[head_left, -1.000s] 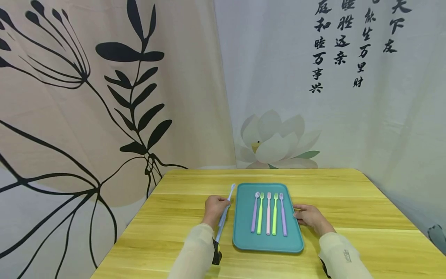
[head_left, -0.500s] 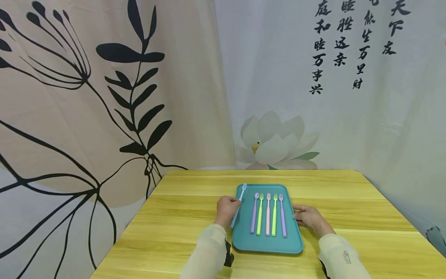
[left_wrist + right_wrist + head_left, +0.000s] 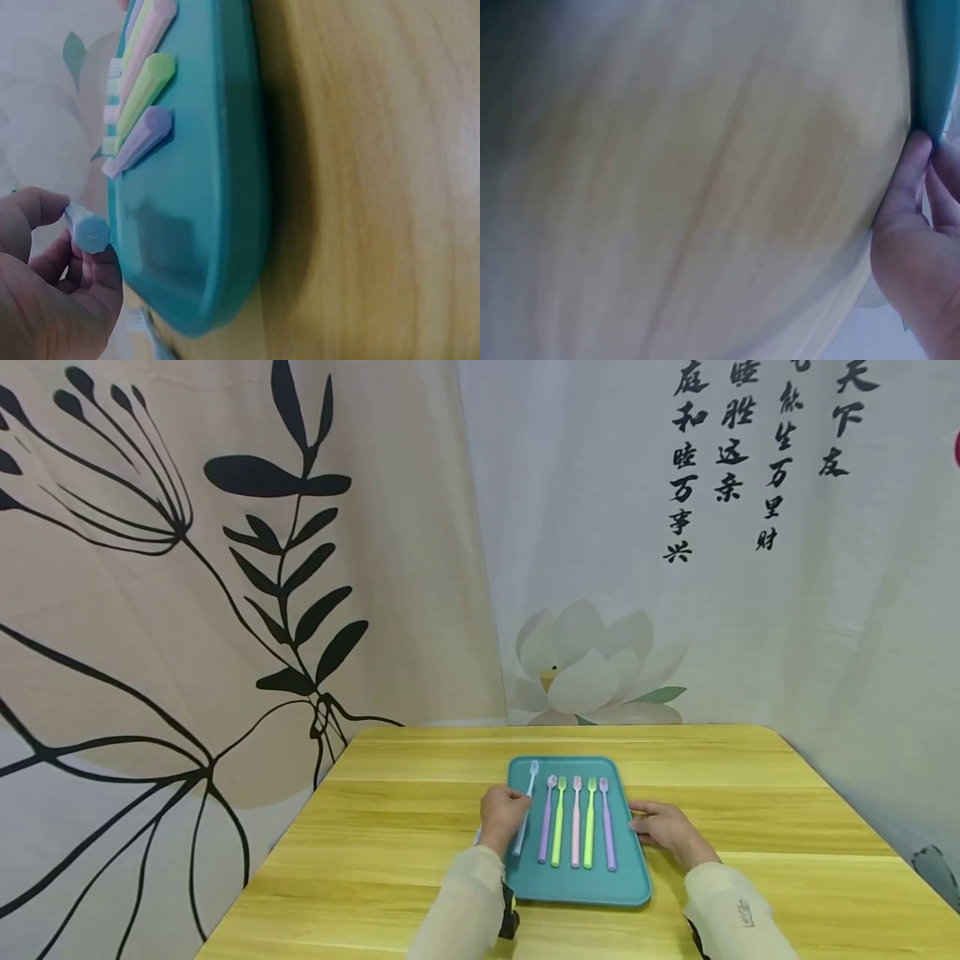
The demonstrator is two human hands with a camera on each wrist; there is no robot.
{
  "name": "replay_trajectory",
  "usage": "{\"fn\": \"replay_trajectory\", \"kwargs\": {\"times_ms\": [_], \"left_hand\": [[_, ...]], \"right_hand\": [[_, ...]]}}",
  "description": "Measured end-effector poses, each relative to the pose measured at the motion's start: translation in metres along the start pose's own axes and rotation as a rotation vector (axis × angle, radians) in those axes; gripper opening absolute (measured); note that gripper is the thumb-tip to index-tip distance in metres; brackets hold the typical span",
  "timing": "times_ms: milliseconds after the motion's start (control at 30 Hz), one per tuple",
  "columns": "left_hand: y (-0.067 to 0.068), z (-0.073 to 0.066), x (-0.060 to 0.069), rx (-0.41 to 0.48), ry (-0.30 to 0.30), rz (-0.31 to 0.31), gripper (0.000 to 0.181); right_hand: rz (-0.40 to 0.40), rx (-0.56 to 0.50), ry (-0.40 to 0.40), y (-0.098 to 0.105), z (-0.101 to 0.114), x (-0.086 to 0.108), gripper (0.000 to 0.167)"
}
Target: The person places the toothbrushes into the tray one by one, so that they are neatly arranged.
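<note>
My left hand [image 3: 504,817] pinches a light blue toothbrush [image 3: 520,835] between thumb and fingers over the left side of a teal tray [image 3: 585,887]. In the left wrist view the blunt handle end of this toothbrush [image 3: 91,233] points at the camera, apart from the tray floor. On the tray lie two purple toothbrushes [image 3: 608,835], two green ones [image 3: 588,835] and a pink one [image 3: 576,835], side by side in a row. At the tray's right edge my right hand [image 3: 667,831] touches the rim with extended fingers; some fingers are hidden in the right wrist view.
Another toothbrush [image 3: 157,339] lies on the wooden table [image 3: 360,868] left of the tray, mostly hidden behind my left hand in the head view. A printed cloth [image 3: 405,568] hangs behind the table.
My left hand has carried the light blue toothbrush rightward from beside the tray to over its left side. My right hand has stayed at the tray's right edge.
</note>
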State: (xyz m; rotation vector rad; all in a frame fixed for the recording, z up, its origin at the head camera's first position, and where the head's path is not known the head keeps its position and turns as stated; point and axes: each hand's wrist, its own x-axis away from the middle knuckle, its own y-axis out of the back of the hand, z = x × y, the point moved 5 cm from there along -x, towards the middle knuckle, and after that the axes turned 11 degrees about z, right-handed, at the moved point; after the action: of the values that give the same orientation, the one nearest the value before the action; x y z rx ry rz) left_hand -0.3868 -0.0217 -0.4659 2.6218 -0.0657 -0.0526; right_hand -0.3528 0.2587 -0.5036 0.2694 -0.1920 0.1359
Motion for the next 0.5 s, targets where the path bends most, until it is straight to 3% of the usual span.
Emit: {"fn": "replay_trajectory", "kwargs": {"times_ms": [167, 500], "left_hand": [[-0.007, 0.002, 0.000, 0.012, -0.025, -0.019, 0.013], [-0.017, 0.001, 0.004, -0.014, -0.015, -0.049, 0.009]], "right_hand": [[0.004, 0.003, 0.005, 0.000, 0.002, -0.001, 0.049], [0.004, -0.005, -0.006, 0.000, 0.000, 0.001, 0.049]]}}
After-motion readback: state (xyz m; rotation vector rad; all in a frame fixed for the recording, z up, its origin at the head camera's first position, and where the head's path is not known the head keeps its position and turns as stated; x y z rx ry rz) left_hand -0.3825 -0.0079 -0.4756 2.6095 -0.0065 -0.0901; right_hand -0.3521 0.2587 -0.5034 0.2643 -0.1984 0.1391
